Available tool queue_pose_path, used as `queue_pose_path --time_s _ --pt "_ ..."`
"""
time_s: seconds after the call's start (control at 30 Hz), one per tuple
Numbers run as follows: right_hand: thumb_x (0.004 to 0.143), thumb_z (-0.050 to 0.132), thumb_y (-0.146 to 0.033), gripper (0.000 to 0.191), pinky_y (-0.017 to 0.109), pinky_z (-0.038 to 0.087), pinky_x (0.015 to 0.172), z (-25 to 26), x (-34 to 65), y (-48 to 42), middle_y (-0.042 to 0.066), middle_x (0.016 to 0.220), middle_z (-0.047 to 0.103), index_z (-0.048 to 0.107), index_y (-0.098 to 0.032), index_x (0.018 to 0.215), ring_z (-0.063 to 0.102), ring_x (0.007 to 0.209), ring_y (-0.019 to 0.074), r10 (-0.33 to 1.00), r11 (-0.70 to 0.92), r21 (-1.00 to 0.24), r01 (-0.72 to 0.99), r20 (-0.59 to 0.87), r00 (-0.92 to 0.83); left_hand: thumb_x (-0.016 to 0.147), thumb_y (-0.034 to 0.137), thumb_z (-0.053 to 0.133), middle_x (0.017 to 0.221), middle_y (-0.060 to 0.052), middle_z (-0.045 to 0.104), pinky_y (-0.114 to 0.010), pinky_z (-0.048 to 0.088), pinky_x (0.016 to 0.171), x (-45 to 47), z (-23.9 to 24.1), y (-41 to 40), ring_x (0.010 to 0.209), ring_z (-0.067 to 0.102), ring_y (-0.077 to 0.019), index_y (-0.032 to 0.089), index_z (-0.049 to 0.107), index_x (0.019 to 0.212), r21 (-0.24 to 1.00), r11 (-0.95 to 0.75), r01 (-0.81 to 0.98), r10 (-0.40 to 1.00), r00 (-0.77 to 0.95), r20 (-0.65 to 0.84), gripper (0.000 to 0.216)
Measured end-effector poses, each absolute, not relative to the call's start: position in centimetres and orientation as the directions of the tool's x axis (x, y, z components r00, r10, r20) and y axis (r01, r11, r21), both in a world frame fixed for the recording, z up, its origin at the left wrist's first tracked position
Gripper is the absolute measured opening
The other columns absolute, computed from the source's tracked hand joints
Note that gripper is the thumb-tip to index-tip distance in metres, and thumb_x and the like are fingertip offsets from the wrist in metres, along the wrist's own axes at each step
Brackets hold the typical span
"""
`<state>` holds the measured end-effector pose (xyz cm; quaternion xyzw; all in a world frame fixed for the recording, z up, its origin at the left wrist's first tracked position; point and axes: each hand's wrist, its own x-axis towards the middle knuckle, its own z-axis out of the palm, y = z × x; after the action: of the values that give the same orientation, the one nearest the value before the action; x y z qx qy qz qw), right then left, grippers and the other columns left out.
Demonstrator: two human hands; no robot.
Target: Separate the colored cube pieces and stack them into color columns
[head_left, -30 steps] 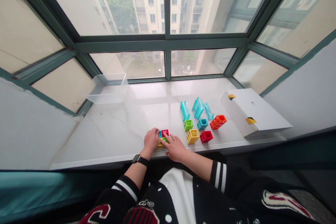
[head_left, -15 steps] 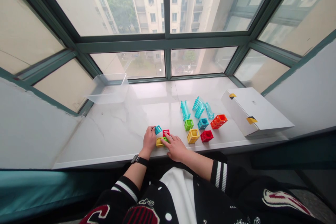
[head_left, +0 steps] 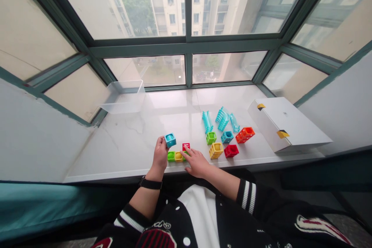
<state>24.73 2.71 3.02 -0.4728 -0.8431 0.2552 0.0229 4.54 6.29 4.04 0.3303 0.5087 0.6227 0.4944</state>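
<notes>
My left hand point(head_left: 160, 154) is closed on a blue cube-shaped toy block point(head_left: 170, 140), raised and tilted so its hollow shows. Below it, a row of small blocks lies near the sill's front edge: a green block point(head_left: 171, 156), a yellow block point(head_left: 178, 156) and another green block point(head_left: 185, 157), which is partly covered by fingers. Behind this row is a red block point(head_left: 186, 146). My right hand point(head_left: 198, 162) rests from the right with its fingers stretched over the red and right-hand green blocks, thumb apart.
To the right stand a green block point(head_left: 211, 138), a blue block point(head_left: 227, 137), a yellow block point(head_left: 216, 150), a red block point(head_left: 231, 151) and a tall orange block point(head_left: 245, 135). Clear blue track pieces point(head_left: 207, 121) lie behind. A plastic bin point(head_left: 123, 107) and white box point(head_left: 293, 120) flank them.
My left hand has lifted and turned the blue block, moving slightly left. The left green block in the row now shows. My right hand stays over the blocks. The view has shifted slightly.
</notes>
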Motion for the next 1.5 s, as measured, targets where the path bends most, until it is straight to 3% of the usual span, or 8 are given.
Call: queue_pose_path --time_s 0.17,0.4,0.63,0.77,0.9,1.13,1.33,1.5 --pt "0.098 0.066 -0.030 0.085 0.056 0.041 0.126 6.6 25.4 3.1 0.015 0.167 0.046 0.025 -0.028 0.172 0.045 0.154 0.0327 0.859 0.492 -0.645 0.585 0.248 -0.448 0.101 0.051 0.061 0.096 -0.004 0.071 -0.039 0.059 0.092 5.6 6.7 5.1 0.093 0.072 -0.0201 0.024 0.058 0.103 0.944 0.028 -0.329 0.976 -0.197 -0.097 0.028" --pt "0.099 0.070 -0.031 0.078 0.055 0.050 0.120 11.0 26.5 3.2 0.012 0.163 0.046 0.034 -0.041 0.167 0.050 0.149 0.0325 0.731 0.682 -0.580 0.446 0.565 -0.383 0.095 0.041 0.072 0.095 -0.001 0.071 -0.030 0.056 0.083 8.6 9.7 3.5 0.087 0.069 -0.0163 0.023 0.062 0.103 0.874 0.075 -0.480 0.990 -0.071 -0.123 0.022" --pt "0.099 0.074 -0.030 0.057 0.049 0.061 0.105 11.2 27.8 3.1 0.012 0.139 0.063 0.055 -0.036 0.152 0.065 0.128 0.0297 0.698 0.712 -0.545 0.443 0.618 -0.361 0.092 0.040 0.079 0.096 -0.001 0.072 -0.025 0.054 0.079 10.5 10.0 2.1 0.085 0.068 -0.0139 0.020 0.068 0.105 0.829 0.143 -0.540 0.989 0.054 -0.136 0.026" --pt "0.099 0.074 -0.029 0.054 0.049 0.060 0.107 11.9 28.8 2.8 0.012 0.137 0.064 0.057 -0.034 0.150 0.065 0.129 0.0300 0.701 0.709 -0.557 0.432 0.623 -0.347 0.100 0.060 0.065 0.117 -0.007 0.074 -0.033 0.056 0.091 10.2 9.8 1.6 0.103 0.070 -0.0209 0.020 0.070 0.119 0.905 0.085 -0.418 0.996 0.058 -0.067 0.045" --pt "0.098 0.074 -0.030 0.057 0.049 0.061 0.106 12.6 30.0 2.4 0.012 0.138 0.064 0.056 -0.035 0.152 0.066 0.128 0.0297 0.727 0.685 -0.583 0.437 0.587 -0.357 0.097 0.062 0.070 0.134 -0.011 0.071 -0.038 0.054 0.101 10.0 10.6 1.1 0.120 0.068 -0.0271 0.023 0.066 0.135 0.969 -0.026 -0.244 0.993 0.102 0.053 0.054" --pt "0.097 0.075 -0.031 0.073 0.052 0.058 0.113 12.4 31.6 1.6 0.013 0.151 0.058 0.045 -0.035 0.163 0.061 0.137 0.0327 0.729 0.676 -0.543 0.498 0.589 -0.348 0.090 0.056 0.081 0.122 -0.011 0.075 -0.038 0.056 0.099 11.9 11.5 0.9 0.114 0.071 -0.0270 0.020 0.067 0.124 0.955 0.060 -0.291 0.988 0.151 -0.016 0.051" --pt "0.094 0.074 -0.025 0.076 0.054 0.059 0.107 11.7 32.7 1.5 0.015 0.138 0.067 0.043 -0.029 0.163 0.066 0.127 0.0342 0.742 0.651 -0.515 0.557 0.585 -0.326 0.083 0.063 0.085 0.108 -0.010 0.077 -0.038 0.060 0.090 14.3 10.4 0.9 0.103 0.075 -0.0249 0.019 0.064 0.113 0.899 0.250 -0.359 0.960 0.211 -0.183 0.057" --pt "0.089 0.079 -0.028 0.079 0.051 0.058 0.108 12.2 34.7 1.0 0.013 0.137 0.072 0.045 -0.027 0.161 0.069 0.125 0.0329 0.813 0.576 -0.620 0.532 0.498 -0.300 0.083 0.073 0.079 0.094 -0.008 0.077 -0.041 0.063 0.085 14.3 9.4 1.1 0.083 0.076 -0.0220 0.018 0.066 0.108 0.909 0.268 -0.319 0.941 0.289 -0.176 0.062"
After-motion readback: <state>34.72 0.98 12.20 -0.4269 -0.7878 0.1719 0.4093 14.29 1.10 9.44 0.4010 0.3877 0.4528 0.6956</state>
